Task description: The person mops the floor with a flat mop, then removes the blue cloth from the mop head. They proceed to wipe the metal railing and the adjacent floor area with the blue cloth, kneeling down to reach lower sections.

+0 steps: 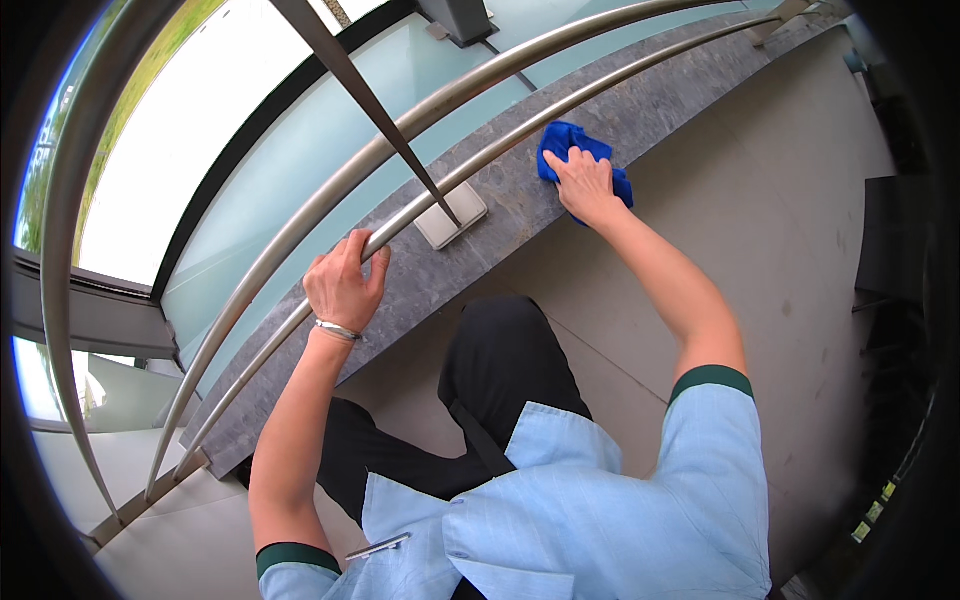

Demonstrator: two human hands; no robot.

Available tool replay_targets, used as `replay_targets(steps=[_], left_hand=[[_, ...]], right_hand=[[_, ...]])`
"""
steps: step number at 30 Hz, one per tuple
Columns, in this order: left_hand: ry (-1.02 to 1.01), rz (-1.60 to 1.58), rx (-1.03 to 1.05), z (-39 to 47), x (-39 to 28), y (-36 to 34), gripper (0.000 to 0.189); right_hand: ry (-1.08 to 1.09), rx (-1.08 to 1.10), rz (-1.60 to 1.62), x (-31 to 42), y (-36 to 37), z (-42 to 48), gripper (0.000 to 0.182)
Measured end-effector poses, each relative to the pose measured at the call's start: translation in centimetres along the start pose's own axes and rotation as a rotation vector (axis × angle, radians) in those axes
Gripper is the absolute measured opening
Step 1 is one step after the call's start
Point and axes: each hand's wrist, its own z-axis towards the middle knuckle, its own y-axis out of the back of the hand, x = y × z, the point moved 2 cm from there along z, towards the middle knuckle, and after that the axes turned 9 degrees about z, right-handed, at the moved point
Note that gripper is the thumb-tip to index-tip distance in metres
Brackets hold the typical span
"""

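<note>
My left hand (346, 281) is wrapped around the lowest metal rail (517, 135) of a railing. On the grey stone ledge (480, 225) below the rails, my right hand (586, 184) presses down on a bunched blue cloth (571, 137). Its index finger points along the cloth, and the palm side is hidden. Part of the cloth hangs over the ledge's front edge. Between my hands, a pale square post base (451, 216) sits on the ledge beneath a slanting flat metal post (375, 109).
A thicker curved rail (450, 94) runs above the lowest one. Glass panels (300, 165) stand behind the railing. My bent knee (506, 337) is close to the ledge, over a tiled floor (750, 225). Dark furniture (892, 240) shows at the far right.
</note>
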Motion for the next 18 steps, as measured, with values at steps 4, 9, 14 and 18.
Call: replay_targets(steps=[4, 9, 14, 18], left_hand=[[-0.015, 0.005, -0.010, 0.1, 0.2, 0.0, 0.018], [-0.020, 0.012, -0.021, 0.0, 0.2, 0.0, 0.020], [-0.021, 0.024, -0.006, 0.1, 0.1, 0.1, 0.021], [-0.026, 0.025, -0.026, 0.0, 0.0, 0.1, 0.021]], right_hand=[[-0.196, -0.020, 0.066, -2.6, 0.1, 3.8, 0.050], [-0.244, 0.039, 0.159, -3.7, 0.6, 4.1, 0.051], [-0.412, 0.054, 0.144, -2.6, 1.4, 5.3, 0.069], [-0.415, 0.073, 0.163, -3.4, 1.0, 6.2, 0.068]])
